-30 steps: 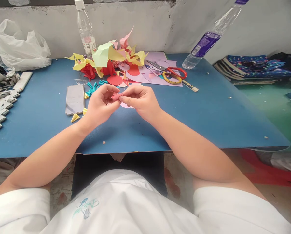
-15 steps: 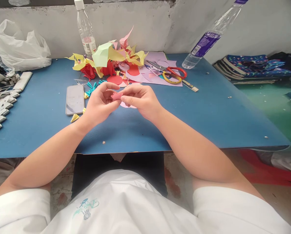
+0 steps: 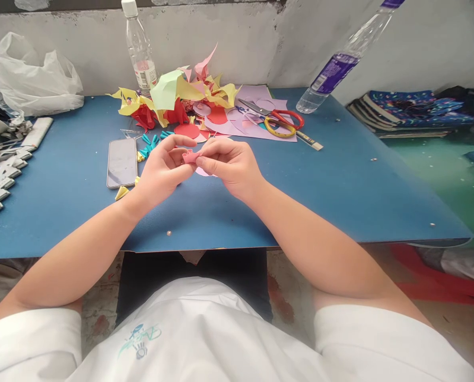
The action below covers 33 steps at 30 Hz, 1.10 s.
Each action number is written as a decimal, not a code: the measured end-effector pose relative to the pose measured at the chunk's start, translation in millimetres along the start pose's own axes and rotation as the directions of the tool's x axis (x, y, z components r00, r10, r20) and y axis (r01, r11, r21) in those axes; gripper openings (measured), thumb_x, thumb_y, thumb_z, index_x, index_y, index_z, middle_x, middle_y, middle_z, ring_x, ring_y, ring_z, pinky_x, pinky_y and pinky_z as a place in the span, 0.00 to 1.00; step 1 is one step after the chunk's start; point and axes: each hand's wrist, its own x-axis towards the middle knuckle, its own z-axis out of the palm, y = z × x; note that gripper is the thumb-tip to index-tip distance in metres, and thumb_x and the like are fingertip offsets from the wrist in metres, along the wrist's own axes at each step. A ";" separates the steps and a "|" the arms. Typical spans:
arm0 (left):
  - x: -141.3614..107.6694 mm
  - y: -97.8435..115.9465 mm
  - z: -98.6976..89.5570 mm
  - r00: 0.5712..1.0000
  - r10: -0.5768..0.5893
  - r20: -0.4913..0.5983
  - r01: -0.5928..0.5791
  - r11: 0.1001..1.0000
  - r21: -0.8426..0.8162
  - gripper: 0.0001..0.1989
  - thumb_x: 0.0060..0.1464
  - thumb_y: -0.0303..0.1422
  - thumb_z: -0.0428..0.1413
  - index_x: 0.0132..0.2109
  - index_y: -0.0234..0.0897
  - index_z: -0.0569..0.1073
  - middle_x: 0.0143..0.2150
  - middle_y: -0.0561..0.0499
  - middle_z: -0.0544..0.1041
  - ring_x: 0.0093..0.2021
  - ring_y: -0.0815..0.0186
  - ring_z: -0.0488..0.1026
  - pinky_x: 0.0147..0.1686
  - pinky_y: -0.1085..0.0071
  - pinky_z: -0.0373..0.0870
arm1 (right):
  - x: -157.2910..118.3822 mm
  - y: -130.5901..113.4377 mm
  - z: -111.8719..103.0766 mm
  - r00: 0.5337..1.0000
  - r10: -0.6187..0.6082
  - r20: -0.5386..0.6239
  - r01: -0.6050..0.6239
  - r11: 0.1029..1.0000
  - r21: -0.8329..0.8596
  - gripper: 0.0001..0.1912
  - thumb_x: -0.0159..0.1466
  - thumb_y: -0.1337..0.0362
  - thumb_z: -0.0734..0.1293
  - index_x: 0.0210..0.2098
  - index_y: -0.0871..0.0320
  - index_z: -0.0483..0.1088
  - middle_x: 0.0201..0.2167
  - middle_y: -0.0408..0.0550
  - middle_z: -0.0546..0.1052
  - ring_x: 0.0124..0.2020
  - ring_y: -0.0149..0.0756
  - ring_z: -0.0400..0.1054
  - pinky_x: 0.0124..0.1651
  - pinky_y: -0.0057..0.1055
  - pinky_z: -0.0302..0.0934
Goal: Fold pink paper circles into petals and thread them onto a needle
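A small folded pink paper [image 3: 190,157] is held between both hands above the blue table [image 3: 320,201]. My left hand [image 3: 166,163] pinches its left side between thumb and fingers. On its right end, the thumb and fingertips of my right hand [image 3: 229,163] are closed. Part of a light purple paper piece [image 3: 204,172] shows beneath the hands. Teal folded paper pieces [image 3: 150,143] lie just behind my left hand, and a yellow folded piece [image 3: 121,192] rests left of my wrist.
A phone [image 3: 122,163] lies left of the hands. Behind are crumpled coloured papers [image 3: 167,90], scissors [image 3: 280,122] and a clear bottle [image 3: 138,50]. A purple-labelled bottle [image 3: 334,73] leans against the wall. A white plastic bag [image 3: 38,79] sits back left.
The pink paper has turned slightly, and its rolled or folded upper edge shows more. My right hand's fingers have shifted a little around its end.
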 end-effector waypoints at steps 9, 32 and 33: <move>-1.3 -2.4 2.1 0.999 0.044 0.024 -0.042 0.997 -0.062 0.28 0.52 0.46 0.90 0.48 0.48 0.83 0.42 0.54 0.88 0.43 0.61 0.85 0.47 0.62 0.84 | 2.4 -0.3 5.0 0.997 -0.020 -0.078 0.023 0.999 0.043 0.22 0.60 0.44 0.94 0.33 0.52 0.90 0.33 0.45 0.83 0.36 0.37 0.75 0.41 0.39 0.75; -1.9 9.4 7.0 0.998 0.059 0.002 -0.059 0.998 -0.017 0.30 0.45 0.49 0.94 0.38 0.43 0.85 0.41 0.50 0.90 0.42 0.59 0.88 0.45 0.60 0.86 | 4.1 -12.6 10.1 0.994 0.067 -0.091 -0.059 0.994 0.092 0.31 0.53 0.40 0.97 0.29 0.51 0.82 0.30 0.41 0.80 0.30 0.33 0.67 0.36 0.37 0.68; -1.9 8.7 6.9 0.998 0.061 -0.006 -0.061 0.998 -0.019 0.29 0.45 0.49 0.94 0.38 0.43 0.85 0.41 0.50 0.90 0.42 0.59 0.88 0.45 0.60 0.86 | 4.1 -12.0 10.1 0.993 0.070 -0.093 -0.062 0.994 0.084 0.32 0.52 0.38 0.97 0.30 0.51 0.82 0.30 0.41 0.80 0.31 0.34 0.67 0.36 0.37 0.68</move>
